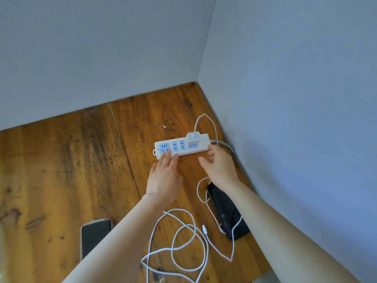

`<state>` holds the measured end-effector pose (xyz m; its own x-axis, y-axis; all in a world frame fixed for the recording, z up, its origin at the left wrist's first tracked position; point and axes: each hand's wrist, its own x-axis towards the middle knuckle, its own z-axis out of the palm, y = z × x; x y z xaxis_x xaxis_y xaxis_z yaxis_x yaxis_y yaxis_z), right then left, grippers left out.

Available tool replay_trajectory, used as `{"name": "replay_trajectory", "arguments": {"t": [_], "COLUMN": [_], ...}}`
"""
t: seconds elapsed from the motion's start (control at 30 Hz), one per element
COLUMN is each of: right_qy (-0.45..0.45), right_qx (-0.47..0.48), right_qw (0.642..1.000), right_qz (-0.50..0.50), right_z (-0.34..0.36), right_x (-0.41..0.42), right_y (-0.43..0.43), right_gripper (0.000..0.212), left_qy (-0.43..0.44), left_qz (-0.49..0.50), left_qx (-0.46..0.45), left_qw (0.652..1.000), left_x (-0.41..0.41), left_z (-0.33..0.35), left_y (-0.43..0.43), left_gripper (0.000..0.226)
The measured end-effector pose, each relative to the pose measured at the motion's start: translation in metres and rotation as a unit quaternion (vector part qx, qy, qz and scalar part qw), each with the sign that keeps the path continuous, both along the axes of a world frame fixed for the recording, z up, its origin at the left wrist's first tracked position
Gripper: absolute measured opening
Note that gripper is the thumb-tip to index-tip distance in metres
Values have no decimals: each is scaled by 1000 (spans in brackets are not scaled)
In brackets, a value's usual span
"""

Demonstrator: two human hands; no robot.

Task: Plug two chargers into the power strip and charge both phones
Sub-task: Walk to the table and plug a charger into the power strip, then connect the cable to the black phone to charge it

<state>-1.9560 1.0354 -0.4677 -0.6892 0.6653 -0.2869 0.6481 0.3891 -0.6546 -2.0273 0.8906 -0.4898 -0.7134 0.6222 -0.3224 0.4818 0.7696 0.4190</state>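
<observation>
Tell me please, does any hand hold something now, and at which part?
The right hand grips the power strip at its cable end. The left hand lies flat, fingertips resting on the strip's other end, holding nothing.

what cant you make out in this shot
Head view only:
- Black phone: the right forearm covers part of it, so whether a cable is plugged into it is unclear.
- Second phone: the left forearm hides its right side.
- Second charger: not seen; the coiled white cable runs off the bottom edge.
- Power strip: the left hand fingertips cover its near edge; switch state too small to tell.
- Right hand: its grip on the strip's end is unclear.
</observation>
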Motion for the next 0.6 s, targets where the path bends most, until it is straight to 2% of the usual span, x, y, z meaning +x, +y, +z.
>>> {"name": "replay_trajectory", "arguments": {"t": [0.1,0.23,0.37,0.47,0.6], "right_qy": [-24,-92,-183,-179,-164], "right_qx": [-5,-45,-67,-109,-221], "right_qw": [1000,992,976,976,961], "right_qz": [16,69,97,62,29], "right_z": [-1,-14,-34,-42,-37], "right_x": [48,107,151,168,181], "right_y": [-16,-46,-76,-85,-78], "right_gripper": [31,16,15,18,24], "left_qy": [-11,-36,-36,-36,-38], "left_qz": [-15,-58,-101,-119,-114], "left_qx": [32,-13,-70,-92,-126], "left_qw": [999,998,992,988,985], "left_x": [47,100,127,129,134], "left_z": [-5,-17,-27,-30,-28], "left_y": [-19,-39,-45,-43,-37], "left_gripper": [58,55,55,53,53]}}
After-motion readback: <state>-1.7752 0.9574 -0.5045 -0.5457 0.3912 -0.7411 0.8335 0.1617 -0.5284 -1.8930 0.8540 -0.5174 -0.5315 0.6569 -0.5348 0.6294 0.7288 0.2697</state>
